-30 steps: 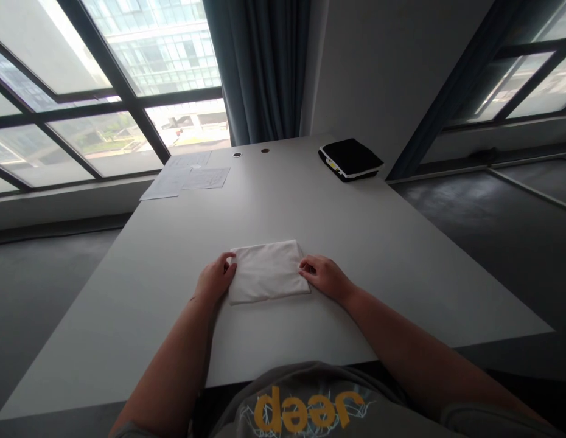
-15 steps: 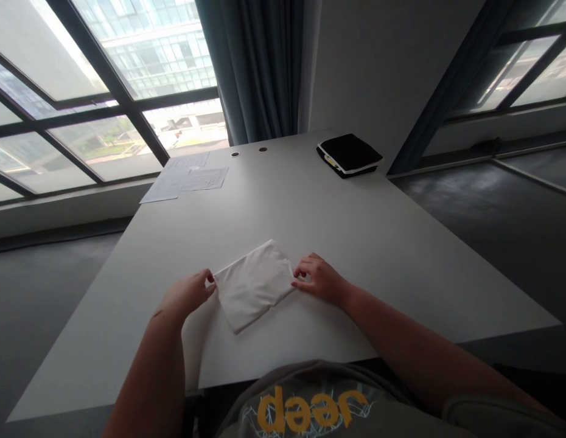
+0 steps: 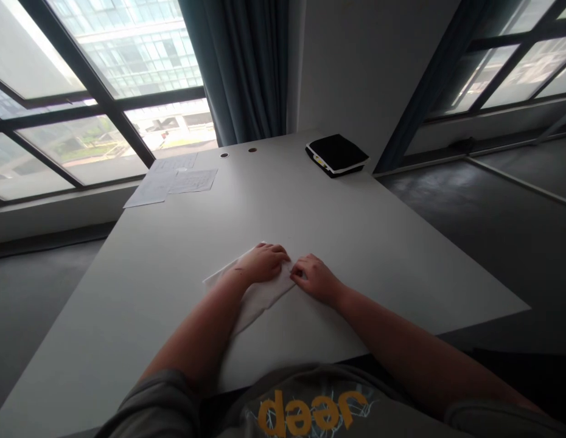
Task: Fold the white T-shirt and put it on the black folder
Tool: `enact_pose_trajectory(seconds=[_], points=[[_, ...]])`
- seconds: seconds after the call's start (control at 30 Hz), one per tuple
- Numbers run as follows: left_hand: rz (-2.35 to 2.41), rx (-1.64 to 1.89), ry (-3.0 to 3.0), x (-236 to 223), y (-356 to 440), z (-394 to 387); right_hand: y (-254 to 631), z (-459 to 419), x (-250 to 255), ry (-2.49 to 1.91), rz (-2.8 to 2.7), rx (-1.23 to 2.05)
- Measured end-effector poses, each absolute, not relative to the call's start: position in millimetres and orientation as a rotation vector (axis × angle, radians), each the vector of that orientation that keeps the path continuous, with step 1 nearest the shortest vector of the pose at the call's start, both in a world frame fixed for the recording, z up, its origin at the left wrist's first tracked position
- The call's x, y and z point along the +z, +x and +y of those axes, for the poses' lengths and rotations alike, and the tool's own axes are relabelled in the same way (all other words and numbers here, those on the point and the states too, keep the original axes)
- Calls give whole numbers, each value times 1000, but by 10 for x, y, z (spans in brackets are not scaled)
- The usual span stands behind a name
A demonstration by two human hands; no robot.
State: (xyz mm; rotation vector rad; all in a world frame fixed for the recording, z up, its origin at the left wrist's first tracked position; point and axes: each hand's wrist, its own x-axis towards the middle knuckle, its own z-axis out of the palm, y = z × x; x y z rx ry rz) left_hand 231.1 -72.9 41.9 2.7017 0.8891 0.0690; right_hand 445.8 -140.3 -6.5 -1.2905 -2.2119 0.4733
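A folded white cloth lies flat and slightly creased on the white table, close to its front edge. My left hand rests across the top of it, palm down with fingers stretched toward the right edge; it covers the cloth's middle and upper part. At the cloth's right corner, my right hand has thumb and fingers pinched together on the edge. The fingertips of both hands are close to each other but apart.
The white table has a black box-like item with a white rim at its far right. Printed paper sheets lie at the far left. Two round cable holes sit near the back edge. Windows and a dark curtain stand behind.
My left hand has let go of the cloth's left corner and moved right, onto the top of the cloth. My right hand stays at the right edge. The view has shifted slightly.
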Motion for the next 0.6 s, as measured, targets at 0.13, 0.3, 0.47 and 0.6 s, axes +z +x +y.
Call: enact_pose_trajectory(seconds=[0.13,0.3,0.47,0.6], points=[[863,169,2714,332,2218,-736,4478,-1377,-49,-1259,-2199,487],[835,203,2737,335,2219,-755,4537,-1358,-31,-1234,-2119,517],[810,222,2753,318,2220,-718,4578,-1389,9,-1225,-2051,616],[841,250,2753,263,2220,-691,4571,-1399,36,-1203,-2053,727]])
